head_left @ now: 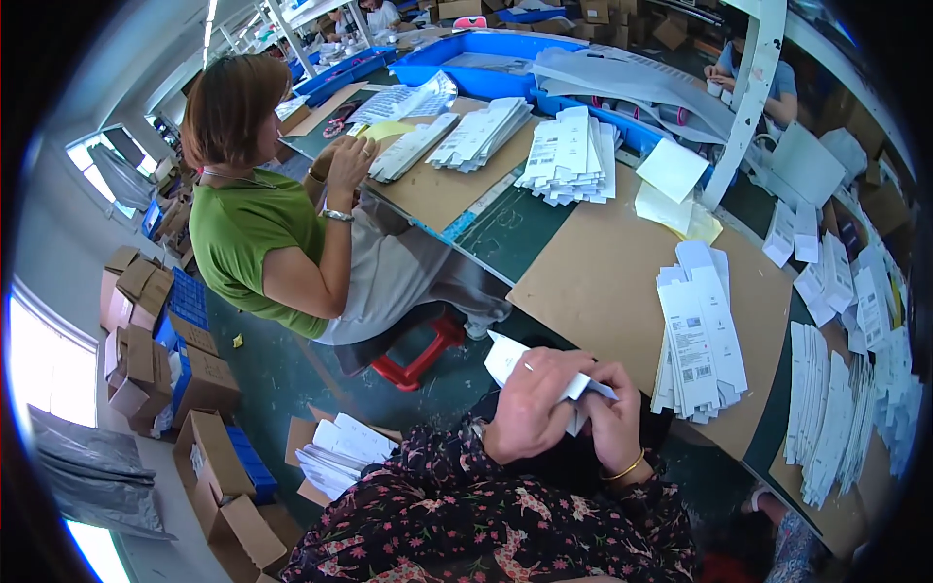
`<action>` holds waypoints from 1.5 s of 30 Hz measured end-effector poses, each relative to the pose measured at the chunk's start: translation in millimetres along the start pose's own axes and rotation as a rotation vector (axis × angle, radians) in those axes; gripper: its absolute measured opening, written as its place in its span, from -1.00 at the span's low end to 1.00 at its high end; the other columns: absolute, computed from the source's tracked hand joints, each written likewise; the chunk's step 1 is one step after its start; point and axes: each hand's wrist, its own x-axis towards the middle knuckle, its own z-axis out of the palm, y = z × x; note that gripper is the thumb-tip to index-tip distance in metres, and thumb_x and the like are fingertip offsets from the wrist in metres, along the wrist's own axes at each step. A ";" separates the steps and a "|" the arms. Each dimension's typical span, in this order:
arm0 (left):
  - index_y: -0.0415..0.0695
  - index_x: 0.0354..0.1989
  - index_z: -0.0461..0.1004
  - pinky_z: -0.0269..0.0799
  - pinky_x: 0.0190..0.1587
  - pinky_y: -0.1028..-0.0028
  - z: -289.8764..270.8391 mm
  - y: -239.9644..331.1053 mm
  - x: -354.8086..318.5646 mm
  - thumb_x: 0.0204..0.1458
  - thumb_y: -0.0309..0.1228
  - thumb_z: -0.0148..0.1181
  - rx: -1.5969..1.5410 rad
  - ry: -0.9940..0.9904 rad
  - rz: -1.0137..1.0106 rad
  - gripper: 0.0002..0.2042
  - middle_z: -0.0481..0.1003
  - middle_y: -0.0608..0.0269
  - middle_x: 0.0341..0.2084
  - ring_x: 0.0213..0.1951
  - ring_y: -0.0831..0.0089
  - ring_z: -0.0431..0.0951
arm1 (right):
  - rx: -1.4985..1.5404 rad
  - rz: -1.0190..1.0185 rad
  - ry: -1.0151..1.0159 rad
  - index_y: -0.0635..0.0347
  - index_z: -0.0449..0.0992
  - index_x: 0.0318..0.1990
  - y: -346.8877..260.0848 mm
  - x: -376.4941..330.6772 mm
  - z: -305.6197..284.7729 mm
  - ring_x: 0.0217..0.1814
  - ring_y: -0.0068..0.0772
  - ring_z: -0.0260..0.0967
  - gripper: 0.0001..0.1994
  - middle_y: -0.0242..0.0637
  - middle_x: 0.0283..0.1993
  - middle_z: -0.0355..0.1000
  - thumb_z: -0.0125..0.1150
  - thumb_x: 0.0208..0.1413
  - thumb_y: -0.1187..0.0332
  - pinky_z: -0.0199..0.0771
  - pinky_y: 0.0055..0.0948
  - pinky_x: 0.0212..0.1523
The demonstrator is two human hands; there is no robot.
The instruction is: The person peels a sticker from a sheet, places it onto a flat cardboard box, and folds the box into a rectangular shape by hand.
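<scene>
My left hand (530, 403) and my right hand (614, 413) are both closed on one flat white carton blank (505, 358), held over my lap just off the near edge of the cardboard-covered table (603, 262). One end of the blank sticks out to the upper left of my left hand; a narrow end shows between my hands. A stack of the same flat white cartons (698, 335) lies on the table right of my hands. My sleeves are dark with a floral print.
A person in a green top (248, 233) sits on a red stool (420, 358) to my left, working at the same table. More white carton stacks (573, 155) lie across the table and fan out at right (841, 428). Blue bins (486, 63) stand at the back; cardboard boxes (335, 452) sit on the floor.
</scene>
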 end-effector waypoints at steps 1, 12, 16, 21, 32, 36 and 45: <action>-0.30 0.21 0.51 0.48 0.14 0.14 1.9 3.5 2.7 0.02 -0.61 0.18 0.003 -0.022 0.013 -0.51 0.59 -0.07 0.05 0.04 -0.03 0.60 | -0.039 -0.067 0.022 0.24 0.51 -0.12 -0.3 2.4 -2.3 -0.23 -0.67 0.43 -0.93 -0.40 -0.14 0.51 0.17 0.30 0.57 0.43 -0.62 -0.31; -0.10 0.42 0.35 0.49 0.09 0.15 -27.8 3.6 13.8 -0.09 -0.03 0.62 0.033 -0.427 0.133 -0.11 0.44 -0.01 0.11 0.09 -0.05 0.52 | 0.113 0.035 0.119 0.24 0.50 -0.13 -13.5 -3.0 -19.6 -0.21 -0.61 0.49 -0.89 -0.36 -0.21 0.53 0.15 0.26 0.63 0.53 -0.56 -0.19; -0.07 0.32 0.39 0.52 0.00 0.14 -28.1 5.0 13.5 -0.10 -0.05 0.63 0.032 -0.484 0.107 -0.19 0.43 0.04 -0.01 0.01 -0.04 0.53 | 0.109 0.005 0.102 0.27 0.53 -0.07 -7.9 -4.5 -14.7 -0.17 -0.61 0.50 -0.89 -0.35 -0.16 0.54 0.18 0.30 0.61 0.53 -0.56 -0.17; -0.08 0.05 0.41 0.55 -0.15 0.16 -22.8 -0.1 6.9 -0.13 -0.12 0.67 -0.015 -0.402 0.082 -0.35 0.43 0.08 -0.13 -0.13 0.03 0.56 | -0.080 -0.040 0.069 0.34 0.59 0.09 -17.8 -12.8 -9.0 -0.10 -0.61 0.52 -0.80 -0.32 0.00 0.54 0.22 0.37 0.57 0.54 -0.57 -0.14; -0.10 -0.02 0.34 0.59 -0.20 0.18 -28.9 -17.2 3.7 -0.17 -0.16 0.70 -0.075 -0.340 0.124 -0.34 0.49 0.04 -0.10 -0.16 0.01 0.61 | -0.084 -0.143 -0.154 0.37 0.55 0.18 -23.6 -14.5 -14.2 -0.08 -0.57 0.54 -0.70 -0.21 0.16 0.51 0.34 0.34 0.54 0.57 -0.62 -0.22; -0.15 0.15 0.33 0.61 -0.09 0.17 -37.2 -16.7 5.4 -0.18 -0.13 0.70 -0.102 -0.357 0.151 -0.22 0.52 -0.01 -0.01 -0.06 -0.05 0.63 | 0.085 0.035 -0.168 0.37 0.50 0.17 -23.1 -15.7 -12.7 -0.10 -0.59 0.54 -0.66 -0.19 0.13 0.52 0.40 0.30 0.55 0.58 -0.62 -0.25; -0.22 0.42 0.26 0.60 0.07 0.14 -45.0 -17.6 7.3 -0.20 -0.07 0.69 -0.036 -0.512 0.140 0.01 0.57 -0.04 0.05 0.05 -0.06 0.64 | -0.058 0.162 -0.226 0.38 0.45 0.16 -15.6 -13.8 -24.7 -0.26 -0.55 0.57 -0.62 -0.21 -0.11 0.58 0.43 0.25 0.56 0.60 -0.56 -0.29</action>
